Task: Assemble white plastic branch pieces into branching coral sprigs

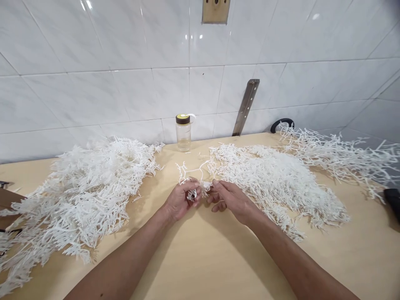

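Near the middle of the table, my left hand [183, 198] is closed around a white branched plastic piece [194, 170], whose thin forked twigs stick up beyond the fingers. My right hand [229, 198] faces it from the right, thumb and forefinger pinched at a small white sprig [205, 187] between the hands. Whether that sprig is joined to the branched piece cannot be made out. Left of my hands lies a big heap of white frilly plastic sprigs [96, 191]. To the right spreads another heap of finer white sprigs [275, 179].
A clear bottle [183, 135] with a black and yellow lid stands by the tiled wall. A metal strip [246, 108] leans there too. Bare white branched frames [340, 154] lie at the far right, by a black curved handle [282, 124]. A brown box [8, 206] sits at the left edge.
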A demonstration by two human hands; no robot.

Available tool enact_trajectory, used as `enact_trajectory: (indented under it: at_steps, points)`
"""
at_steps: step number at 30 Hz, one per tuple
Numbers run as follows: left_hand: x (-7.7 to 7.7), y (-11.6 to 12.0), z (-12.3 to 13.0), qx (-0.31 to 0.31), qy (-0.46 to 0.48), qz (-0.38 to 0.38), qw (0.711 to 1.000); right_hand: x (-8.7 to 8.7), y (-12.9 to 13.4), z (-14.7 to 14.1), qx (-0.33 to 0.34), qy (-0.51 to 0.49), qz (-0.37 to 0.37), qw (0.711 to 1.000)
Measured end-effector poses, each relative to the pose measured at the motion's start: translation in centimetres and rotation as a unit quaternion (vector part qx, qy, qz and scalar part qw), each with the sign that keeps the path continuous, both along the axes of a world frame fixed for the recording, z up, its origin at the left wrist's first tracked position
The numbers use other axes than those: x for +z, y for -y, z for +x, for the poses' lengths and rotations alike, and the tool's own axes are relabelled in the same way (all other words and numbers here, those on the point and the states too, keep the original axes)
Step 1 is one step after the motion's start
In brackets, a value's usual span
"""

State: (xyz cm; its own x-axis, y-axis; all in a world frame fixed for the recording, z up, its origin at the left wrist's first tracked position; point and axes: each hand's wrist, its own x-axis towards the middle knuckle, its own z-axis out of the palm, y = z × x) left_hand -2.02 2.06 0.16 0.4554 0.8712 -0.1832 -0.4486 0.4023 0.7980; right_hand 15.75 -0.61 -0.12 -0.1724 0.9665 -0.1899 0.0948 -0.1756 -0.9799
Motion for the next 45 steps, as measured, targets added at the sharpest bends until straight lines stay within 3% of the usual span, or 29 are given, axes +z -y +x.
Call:
enact_trajectory:
  at_steps: [6, 13, 20, 24, 28, 31, 34, 39, 42, 45]
  points:
    - [-0.7, 0.2, 0.5, 0.003, -0.119, 0.075, 0.99, -0.4, -0.5, -0.1, -0.05, 0.044, 0.05, 0.996]
    - [-0.3, 0.5, 0.8, 0.004, -0.228, 0.09, 0.969, -0.6, -0.9, 0.6, -0.072, 0.063, 0.06, 0.994]
    - [-0.2, 1.2, 1.0, 0.009, -0.369, 0.151, 0.917, -0.5, -1.2, 1.2, -0.091, 0.134, 0.086, 0.983]
    - [-0.2, 1.4, 1.0, 0.012, -0.342, 0.201, 0.918, -1.0, -1.5, 1.5, -0.113, 0.226, 0.2, 0.947]
    - [-0.4, 1.4, 1.0, 0.006, -0.309, 0.21, 0.928, -1.2, -1.8, 1.4, -0.084, 0.259, 0.358, 0.893]
    - [-0.5, 1.2, 1.0, -0.002, -0.269, 0.199, 0.942, -1.4, -2.1, 1.5, -0.065, 0.255, 0.422, 0.868]
    - [-0.6, 0.8, 0.9, -0.003, -0.216, 0.167, 0.962, -1.7, -2.3, 1.8, -0.083, 0.21, 0.39, 0.893]
    - [-0.6, 0.2, 0.4, 0.038, -0.126, 0.099, 0.986, -1.7, -2.2, 2.0, -0.096, 0.064, 0.238, 0.964]
    - [-0.5, -0.2, 0.1, 0.069, -0.103, 0.087, 0.988, -1.2, -1.9, 1.7, -0.075, -0.008, 0.178, 0.981]
    - [-0.4, -0.5, -0.1, 0.101, -0.105, 0.096, 0.985, -0.6, -1.5, 1.3, -0.066, -0.041, 0.164, 0.983]
